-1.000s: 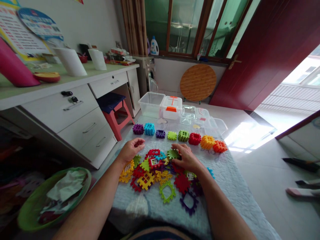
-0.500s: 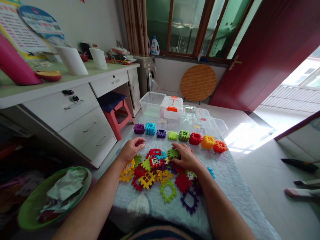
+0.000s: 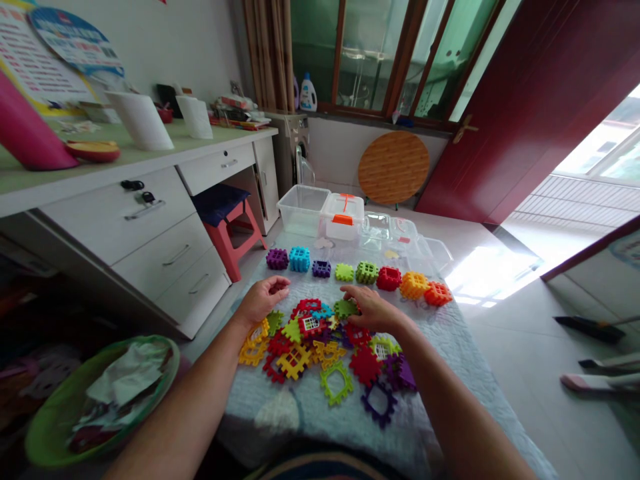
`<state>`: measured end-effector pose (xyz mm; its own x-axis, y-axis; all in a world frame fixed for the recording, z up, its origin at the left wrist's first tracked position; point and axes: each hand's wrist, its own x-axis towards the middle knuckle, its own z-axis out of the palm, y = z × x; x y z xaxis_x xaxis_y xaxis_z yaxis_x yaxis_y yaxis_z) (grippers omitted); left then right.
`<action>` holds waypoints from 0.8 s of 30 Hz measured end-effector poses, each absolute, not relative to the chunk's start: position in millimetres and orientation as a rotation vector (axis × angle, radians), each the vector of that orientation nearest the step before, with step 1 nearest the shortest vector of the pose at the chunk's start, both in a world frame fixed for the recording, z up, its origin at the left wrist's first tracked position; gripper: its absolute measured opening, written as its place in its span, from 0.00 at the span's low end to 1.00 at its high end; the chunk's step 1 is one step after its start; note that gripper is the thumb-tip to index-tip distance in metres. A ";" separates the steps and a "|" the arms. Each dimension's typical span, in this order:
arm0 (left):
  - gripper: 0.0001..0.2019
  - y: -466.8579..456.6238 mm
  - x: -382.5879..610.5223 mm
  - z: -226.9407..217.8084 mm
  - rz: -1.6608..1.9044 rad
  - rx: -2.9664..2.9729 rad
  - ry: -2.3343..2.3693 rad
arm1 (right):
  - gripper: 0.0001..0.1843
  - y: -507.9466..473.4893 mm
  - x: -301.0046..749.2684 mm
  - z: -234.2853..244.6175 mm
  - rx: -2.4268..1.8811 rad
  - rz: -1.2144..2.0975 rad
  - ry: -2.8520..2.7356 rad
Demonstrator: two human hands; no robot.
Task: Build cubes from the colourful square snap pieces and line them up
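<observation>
Quilted pale-blue cover [image 3: 280, 427] spreads over a low surface and carries everything in hand. At its middle, toward the near edge, lies a loose heap of flat plastic waffle-block pieces [image 3: 320, 353] in yellow, red, green, purple and orange, some overlapping, a few open-framed. The right hand [image 3: 373, 310] reaches over the heap's far side, fingers spread and nearly flat, with the fingertips [image 3: 347, 298] on a green piece [image 3: 345, 308] lying flat at the heap's far edge. No firm grip shows. The left hand [image 3: 263, 300] sits palm down at the heap's left edge, half open with its fingers loosely curled, and has hold of nothing that can be seen.

Beyond the heap, near the cover's far edge, a row of eight assembled block cubes [image 3: 367, 272] runs from purple at the left to orange-red at the right. Its long axis lies across the cover, sloping toward the near edge on the right, and the cubes stand just apart.

Past the far edge sit a clear plastic storage box [image 3: 301, 210], a white case with an orange latch [image 3: 343, 217] and clear lidded containers [image 3: 377, 230]. To the left stand white desk drawers [image 3: 150, 233] and a red stool [image 3: 233, 227], with a green basin [image 3: 165, 347] of crumpled paper low down.
</observation>
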<state>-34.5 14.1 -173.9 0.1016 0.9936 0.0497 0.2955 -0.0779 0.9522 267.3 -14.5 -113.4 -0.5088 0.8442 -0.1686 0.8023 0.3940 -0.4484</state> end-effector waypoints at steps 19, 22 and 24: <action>0.18 15.1 -37.0 -178.4 1.019 1.565 1.325 | 0.40 5.8 257.1 -112.5 -1.416 0.682 -2.714; 0.18 15.1 -36.9 -177.7 1.015 1.564 1.325 | 0.40 6.2 257.1 -114.5 -1.419 0.683 -2.711; 0.18 15.2 -36.9 -177.4 1.013 1.567 1.331 | 0.39 4.3 255.2 -115.2 -1.419 0.678 -2.731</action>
<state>-36.9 15.2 -177.4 0.1160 0.9911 0.0652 0.3270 -0.1001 0.9397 255.2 4.3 -115.2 -0.5944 0.7782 -0.2025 0.7825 0.5018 -0.3685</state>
